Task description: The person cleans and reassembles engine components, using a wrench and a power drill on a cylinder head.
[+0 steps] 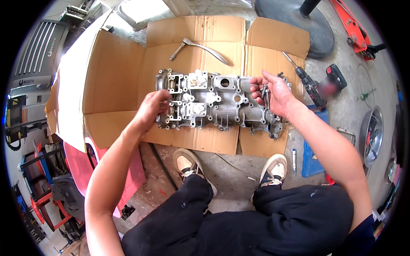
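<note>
A silver cast-metal engine cover (222, 99), full of bolt holes and ribs, lies lengthwise on flattened cardboard (115, 72). My left hand (153, 109) is over its left end with the fingers curled; they are blurred, and whether they hold anything is hidden. Over the right part of the cover, my right hand (276, 94) is turned partly palm up, its fingers curled round a few metal bolts (265, 96). White material covers the raised port (197, 80) near the cover's far edge.
A ratchet wrench (205, 49) rests on the cardboard beyond the cover. To the right on the concrete are a cordless drill (311, 87), a blue case (314, 155), a marker (294, 162) and a metal bowl (373, 136). A pink plastic piece (130, 179) stands at left.
</note>
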`<state>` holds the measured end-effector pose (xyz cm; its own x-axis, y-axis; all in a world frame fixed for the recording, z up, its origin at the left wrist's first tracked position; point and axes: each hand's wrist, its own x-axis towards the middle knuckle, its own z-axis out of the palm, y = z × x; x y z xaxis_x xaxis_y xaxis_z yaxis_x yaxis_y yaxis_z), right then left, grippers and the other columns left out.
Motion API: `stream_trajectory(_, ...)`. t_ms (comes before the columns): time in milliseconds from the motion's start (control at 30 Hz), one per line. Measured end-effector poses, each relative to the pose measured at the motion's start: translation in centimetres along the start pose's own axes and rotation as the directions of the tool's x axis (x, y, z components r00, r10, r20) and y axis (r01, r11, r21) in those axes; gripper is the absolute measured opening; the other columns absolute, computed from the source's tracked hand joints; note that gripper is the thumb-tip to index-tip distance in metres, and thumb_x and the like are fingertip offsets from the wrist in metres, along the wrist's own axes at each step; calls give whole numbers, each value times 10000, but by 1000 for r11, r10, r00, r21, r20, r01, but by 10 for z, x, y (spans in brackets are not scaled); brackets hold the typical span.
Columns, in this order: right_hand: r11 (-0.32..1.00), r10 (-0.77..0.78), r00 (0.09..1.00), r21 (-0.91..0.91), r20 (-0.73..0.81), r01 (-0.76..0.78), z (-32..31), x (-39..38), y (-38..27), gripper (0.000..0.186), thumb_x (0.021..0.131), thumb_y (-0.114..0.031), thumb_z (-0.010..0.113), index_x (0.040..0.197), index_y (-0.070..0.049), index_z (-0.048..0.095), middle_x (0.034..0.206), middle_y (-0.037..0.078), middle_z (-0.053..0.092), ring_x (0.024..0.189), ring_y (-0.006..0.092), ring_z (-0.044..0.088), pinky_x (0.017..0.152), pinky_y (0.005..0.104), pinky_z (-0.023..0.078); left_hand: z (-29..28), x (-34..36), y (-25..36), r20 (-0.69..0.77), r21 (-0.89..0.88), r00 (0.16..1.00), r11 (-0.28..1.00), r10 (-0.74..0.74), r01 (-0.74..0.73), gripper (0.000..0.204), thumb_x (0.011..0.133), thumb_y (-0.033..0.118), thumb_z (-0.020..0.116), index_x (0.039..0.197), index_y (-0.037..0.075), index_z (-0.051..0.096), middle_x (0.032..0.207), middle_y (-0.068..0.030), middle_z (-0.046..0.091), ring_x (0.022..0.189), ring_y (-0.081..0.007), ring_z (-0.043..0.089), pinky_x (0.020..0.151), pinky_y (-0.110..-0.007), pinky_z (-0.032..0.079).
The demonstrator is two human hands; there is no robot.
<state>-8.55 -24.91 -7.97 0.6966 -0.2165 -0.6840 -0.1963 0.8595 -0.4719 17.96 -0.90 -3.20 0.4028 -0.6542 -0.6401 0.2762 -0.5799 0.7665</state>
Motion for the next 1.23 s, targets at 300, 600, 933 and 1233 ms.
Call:
stream_trajectory(300, 985, -135, 983, 91, -127, 147, 61, -6, 8, 220, 949, -242, 507, 880, -41, 560, 693, 9, 499, 571, 112, 477, 477, 230, 348, 136, 0, 20, 249, -468, 949, 834, -195, 294, 192, 856, 331, 502, 832, 141, 508, 769, -10, 537, 570, -133, 444, 472, -250, 316)
stream_trajectory(600, 730, -664, 730, -352, -163, 585, 137, -40, -50, 139, 960, -162, 522, 1035, -60, 578, 753, -38, 512, 587, 29, 439, 494, 185, 361, 175, 33, 98, 263, -820, 961, 545, 86, 176, 362, 970, 360, 385, 730, 111, 493, 552, -1, 486, 426, -138, 437, 428, -255, 363)
stream_trajectory(933, 251, -704, 682, -831, 196, 497, 357, -237, -67, 308, 961, -106, 410, 1182, 56, 550, 1188, 143, 583, 1121, 223, 530, 999, 338, 373, 136, -188, 226, -268, -929, 961, 281, -63, -241, 418, 978, 429, 453, 928, 50, 621, 735, 3, 536, 641, -114, 540, 597, -246, 444)
stream_trajectory(1233, 29, -693, 653, -893, 305, 449, 510, -508, -127, 465, 983, -148, 346, 1397, 64, 319, 1450, 194, 356, 1332, 312, 359, 1117, 407, 242, 112, -443, 359, 157, -987, 968, 11, -195, 163, 488, 950, 512, 457, 988, 40, 578, 766, -33, 529, 616, -147, 566, 529, -259, 460)
